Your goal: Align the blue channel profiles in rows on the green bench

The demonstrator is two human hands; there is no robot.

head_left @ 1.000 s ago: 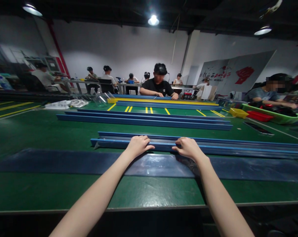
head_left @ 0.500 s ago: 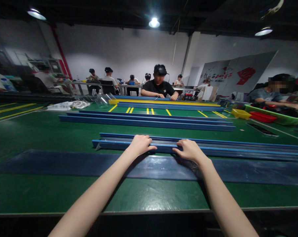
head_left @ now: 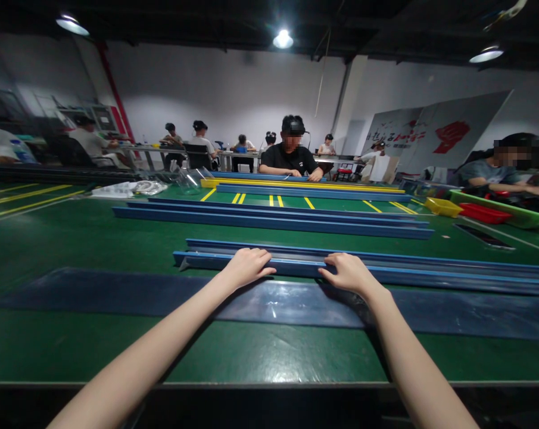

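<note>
A long blue channel (head_left: 412, 275) lies across the green table (head_left: 269, 357), its left end left of my hands. My left hand (head_left: 248, 266) is closed over its near wall, with the thumb on the near side and the fingertips hidden behind the edge. Farther right, my right hand (head_left: 346, 271) grips the same wall, thumb toward the left. Between the channel and the table's front edge a flat dark blue strip (head_left: 273, 302) lies beneath my wrists.
More blue channels (head_left: 269, 220) lie beyond, then a yellow strip (head_left: 305, 185) before a person in black (head_left: 289, 159). At right are a phone (head_left: 483, 236), a yellow tray (head_left: 442, 207), a red tray (head_left: 484, 213) and a green bin (head_left: 519, 215). Clear plastic packaging (head_left: 115, 189) lies at left.
My left hand has slid a little left along the channel, widening the gap between my hands. The whole view has shifted slightly.
</note>
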